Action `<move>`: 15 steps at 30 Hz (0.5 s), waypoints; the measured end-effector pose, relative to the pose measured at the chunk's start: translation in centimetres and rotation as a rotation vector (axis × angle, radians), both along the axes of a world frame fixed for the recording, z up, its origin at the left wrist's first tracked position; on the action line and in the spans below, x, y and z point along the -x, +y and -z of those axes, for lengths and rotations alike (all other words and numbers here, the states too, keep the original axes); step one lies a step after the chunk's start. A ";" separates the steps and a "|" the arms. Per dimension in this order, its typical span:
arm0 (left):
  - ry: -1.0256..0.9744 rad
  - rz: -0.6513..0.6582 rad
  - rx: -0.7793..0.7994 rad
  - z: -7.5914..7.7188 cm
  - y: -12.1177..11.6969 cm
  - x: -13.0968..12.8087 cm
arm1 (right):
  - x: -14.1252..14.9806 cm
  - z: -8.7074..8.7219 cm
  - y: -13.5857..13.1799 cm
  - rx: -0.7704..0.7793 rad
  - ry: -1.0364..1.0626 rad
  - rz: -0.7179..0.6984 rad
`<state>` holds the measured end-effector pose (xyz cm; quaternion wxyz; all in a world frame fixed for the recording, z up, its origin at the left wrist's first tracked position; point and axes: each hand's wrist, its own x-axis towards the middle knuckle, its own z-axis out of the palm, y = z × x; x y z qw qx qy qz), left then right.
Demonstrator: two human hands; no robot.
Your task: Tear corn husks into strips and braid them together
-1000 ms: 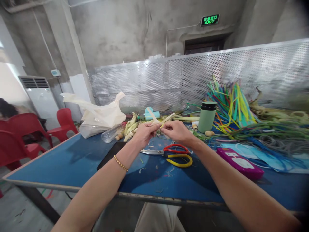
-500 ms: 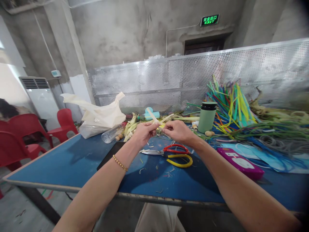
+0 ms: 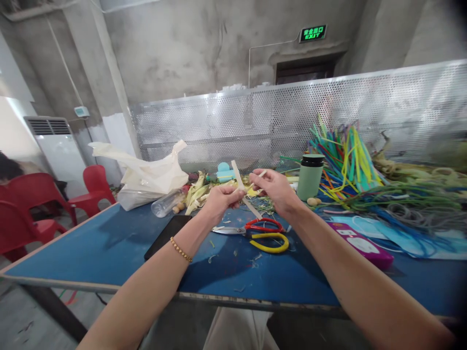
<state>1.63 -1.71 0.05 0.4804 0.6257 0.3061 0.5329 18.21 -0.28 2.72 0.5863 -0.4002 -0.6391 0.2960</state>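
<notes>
My left hand (image 3: pixel 223 200) pinches crossed pale flat strips (image 3: pixel 237 174) that look like corn husk. One strip stands up above the fingers, and its lower part slants down to the right, over the scissors. My right hand (image 3: pixel 273 188) is closed on a narrow pale strip (image 3: pixel 260 175), apart from the left hand. Scissors (image 3: pixel 269 242) with one red and one yellow handle lie on the table below both hands, blades pointing left. A black tablet-like slab (image 3: pixel 170 235) lies partly under my left forearm. Pale green husks (image 3: pixel 198 193) are heaped behind my left hand.
On the blue table (image 3: pixel 91 253) stand a white plastic bag (image 3: pixel 149 175), a clear bottle (image 3: pixel 166 204) and a green canister (image 3: pixel 310 179). Colourful pipe cleaners (image 3: pixel 353 158) and a magenta device (image 3: pixel 365 245) are at the right. Red chairs (image 3: pixel 36 194) stand left of the table.
My right hand has moved up and away from the left, drawing a strip end with it. The crossed strips now show more fully, with one end slanting down. The view has shifted slightly.
</notes>
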 end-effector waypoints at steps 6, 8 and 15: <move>0.125 -0.001 -0.013 0.1 -0.3 -0.2 | -0.7 -0.3 0.1 -0.303 -0.266 0.188; 0.145 -0.036 -0.031 0.2 -0.2 -0.2 | -0.8 -0.5 -0.4 -0.389 -0.533 0.299; 0.166 -0.070 -0.068 0.2 -0.1 -0.2 | -0.4 0.0 -0.5 -0.275 -0.701 -0.002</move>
